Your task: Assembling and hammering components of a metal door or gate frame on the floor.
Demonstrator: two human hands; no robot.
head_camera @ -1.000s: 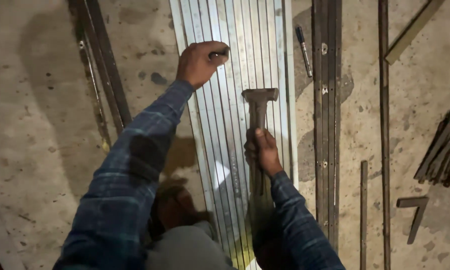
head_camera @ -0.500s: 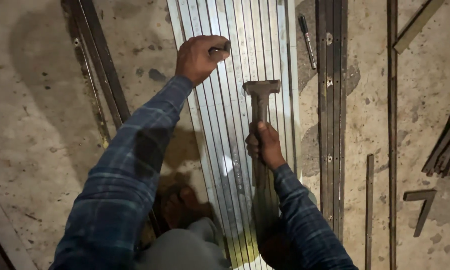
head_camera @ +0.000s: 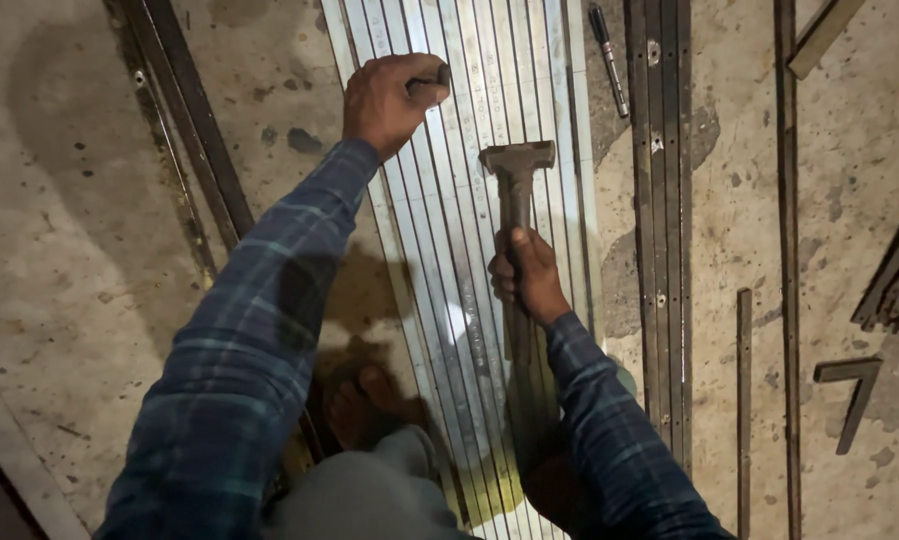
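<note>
Right hand (head_camera: 530,275): fingers curled tight round the hammer's handle, about midway down it.
Hammer (head_camera: 516,200): long axis runs up the stack, head at the far end, lying crosswise and resting on or just over the strips; which one, cannot tell.
Left hand (head_camera: 390,100): fist closed round a short dark punch (head_camera: 438,76), only its tip poking out of the fingers toward the hammer side.
Punch to hammer: the tip sits just up and left of the hammer head (head_camera: 518,157), near but apart.
Stack of metal strips (head_camera: 470,90): pale and ribbed, lengthwise on the concrete floor (head_camera: 70,200), both hands over it, the left nearer its left edge.
Nearer hand: the left is farther up the stack; the right sits closer to the body.
Marker pen (head_camera: 607,58): off the stack's right edge, untouched.
</note>
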